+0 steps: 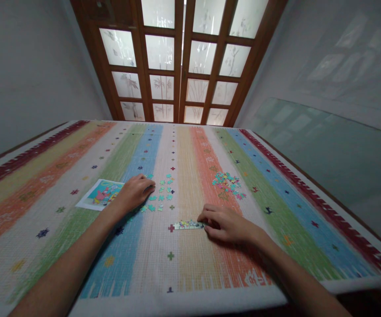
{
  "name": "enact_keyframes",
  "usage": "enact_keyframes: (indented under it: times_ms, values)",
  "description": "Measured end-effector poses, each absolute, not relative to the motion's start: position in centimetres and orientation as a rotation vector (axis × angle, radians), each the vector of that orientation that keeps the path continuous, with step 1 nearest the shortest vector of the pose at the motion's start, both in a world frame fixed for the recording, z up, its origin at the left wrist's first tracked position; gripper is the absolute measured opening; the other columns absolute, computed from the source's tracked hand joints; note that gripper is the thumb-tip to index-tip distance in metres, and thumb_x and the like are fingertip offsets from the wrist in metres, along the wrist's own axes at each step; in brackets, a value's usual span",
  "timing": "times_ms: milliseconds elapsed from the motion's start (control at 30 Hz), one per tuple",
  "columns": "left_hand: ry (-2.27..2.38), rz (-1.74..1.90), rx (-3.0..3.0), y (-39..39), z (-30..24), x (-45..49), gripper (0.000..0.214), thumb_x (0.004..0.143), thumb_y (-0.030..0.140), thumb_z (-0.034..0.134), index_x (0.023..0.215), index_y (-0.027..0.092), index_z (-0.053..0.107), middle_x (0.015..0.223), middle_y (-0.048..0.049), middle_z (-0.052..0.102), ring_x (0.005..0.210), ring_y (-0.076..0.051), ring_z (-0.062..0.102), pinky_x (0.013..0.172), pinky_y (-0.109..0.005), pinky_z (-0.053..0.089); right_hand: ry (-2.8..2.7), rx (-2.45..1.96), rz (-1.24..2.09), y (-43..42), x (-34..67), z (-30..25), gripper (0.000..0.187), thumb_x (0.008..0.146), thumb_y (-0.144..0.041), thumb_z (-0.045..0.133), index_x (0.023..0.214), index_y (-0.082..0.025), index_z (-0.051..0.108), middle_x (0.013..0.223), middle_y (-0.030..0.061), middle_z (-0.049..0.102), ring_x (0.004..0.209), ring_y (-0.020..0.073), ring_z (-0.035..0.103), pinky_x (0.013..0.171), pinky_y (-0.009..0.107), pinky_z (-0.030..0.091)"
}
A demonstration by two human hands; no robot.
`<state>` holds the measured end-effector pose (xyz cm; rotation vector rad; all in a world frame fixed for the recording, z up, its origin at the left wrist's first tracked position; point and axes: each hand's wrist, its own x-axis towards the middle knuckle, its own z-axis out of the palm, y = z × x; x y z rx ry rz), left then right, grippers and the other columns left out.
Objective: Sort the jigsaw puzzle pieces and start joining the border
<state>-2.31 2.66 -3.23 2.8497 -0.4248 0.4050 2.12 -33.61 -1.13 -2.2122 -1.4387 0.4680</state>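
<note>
My right hand (223, 223) pinches a jigsaw piece at the right end of a short strip of joined jigsaw pieces (186, 225) near the table's front. Further left, my left hand (137, 190) rests with curled fingers beside loose teal jigsaw pieces (160, 197), laid out in rough rows. Its fingertips are partly hidden, so what they hold, if anything, does not show. A printed picture (102, 193) with a pink cartoon figure on teal lies left of this hand, partly behind the forearm.
A heap of mixed jigsaw pieces (228, 184) lies beyond my right hand. The striped cloth (190, 264) covers the table. A glass-paned wooden door (180, 66) stands behind the far edge, and a pale panel (329, 149) leans by the right wall.
</note>
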Motion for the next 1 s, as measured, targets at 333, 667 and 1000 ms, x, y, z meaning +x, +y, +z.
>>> enact_keyframes:
  times_ms: [333,667,1000]
  values:
    - [-0.438,0.502,2.976,2.2,-3.9,-2.2,0.026,0.103,0.031,0.043,0.104,0.018,0.066,0.087,-0.0102,0.069,0.082,-0.025,0.063,0.078,-0.037,0.05,-1.449,-2.218,0.467,-33.6,2.1,-1.0,0.031,0.083,-0.006,0.059,0.109,-0.019,0.069,0.101,0.0059,0.064,0.083,0.0174,0.061,0.075,0.03,0.048]
    - [-0.446,0.493,3.026,1.7,-4.1,-1.9,0.029,0.103,0.03,0.039,0.095,0.019,0.065,0.079,-0.0085,0.067,0.076,-0.024,0.061,0.076,-0.037,0.048,-1.435,-2.229,0.482,-33.5,2.0,-1.0,0.03,0.083,-0.006,0.06,0.108,-0.02,0.069,0.102,0.0057,0.065,0.083,0.0171,0.06,0.074,0.029,0.048]
    - [-0.512,0.41,2.936,2.7,-3.8,-1.8,0.028,0.106,0.034,0.041,0.106,0.02,0.066,0.089,-0.0095,0.072,0.083,-0.024,0.066,0.077,-0.036,0.051,-1.437,-2.242,0.477,-33.6,2.1,-1.0,0.03,0.083,-0.006,0.06,0.108,-0.02,0.069,0.103,0.006,0.065,0.084,0.0178,0.061,0.075,0.03,0.047]
